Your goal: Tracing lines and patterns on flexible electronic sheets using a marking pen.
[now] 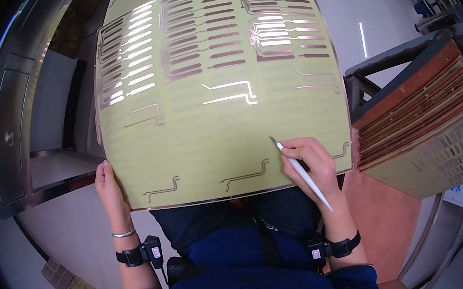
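A large pale-green circuit board panel (198, 134) with shiny copper traces lies tilted over my lap. My left hand (109, 188) grips its lower left edge, the fingers closed and partly hidden behind the board. In my right hand (311, 168) is a craft knife (307, 179) with a slim white handle, held like a pen. Its blade points to the upper left, at or just above a bare green stretch of the board; contact cannot be made out. The blade lies above the lower middle trace and right of the bright central one.
On the right, a stack of similar panels (448, 144) leans in a metal rack (363, 80), beside a copper-coloured sheet (379, 222). To the left stands a metal cabinet (11, 133) with a frame. Some board pieces (75, 285) lie at the lower left.
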### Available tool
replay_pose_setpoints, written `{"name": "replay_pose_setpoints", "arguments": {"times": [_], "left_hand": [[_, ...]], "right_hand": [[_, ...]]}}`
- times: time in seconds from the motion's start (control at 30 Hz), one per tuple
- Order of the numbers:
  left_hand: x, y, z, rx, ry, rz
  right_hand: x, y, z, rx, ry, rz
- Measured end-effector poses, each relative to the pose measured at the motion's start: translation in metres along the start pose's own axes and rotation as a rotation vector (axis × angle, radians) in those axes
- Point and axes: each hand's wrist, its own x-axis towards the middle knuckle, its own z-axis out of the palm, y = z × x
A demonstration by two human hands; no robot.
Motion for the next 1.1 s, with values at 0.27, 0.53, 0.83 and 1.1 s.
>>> {"name": "replay_pose_setpoints", "arguments": {"times": [0.27,0.53,0.83,1.1], "left_hand": [[0.0,0.001,-0.001,-0.022,-0.016,-0.015],[0.001,-0.001,-0.002,0.009,-0.014,-0.021],[0.004,-0.008,-0.007,-0.048,-0.032,-0.018],[0.004,-0.01,-0.007,-0.059,-0.047,-0.014]], "right_hand": [[0.002,0.001,-0.004,0.088,-0.038,0.039],[0.001,0.001,0.003,0.039,0.007,0.067],[0.002,0.001,0.001,0.067,-0.019,0.115],[0.002,0.002,0.008,0.011,0.041,0.065]]}}
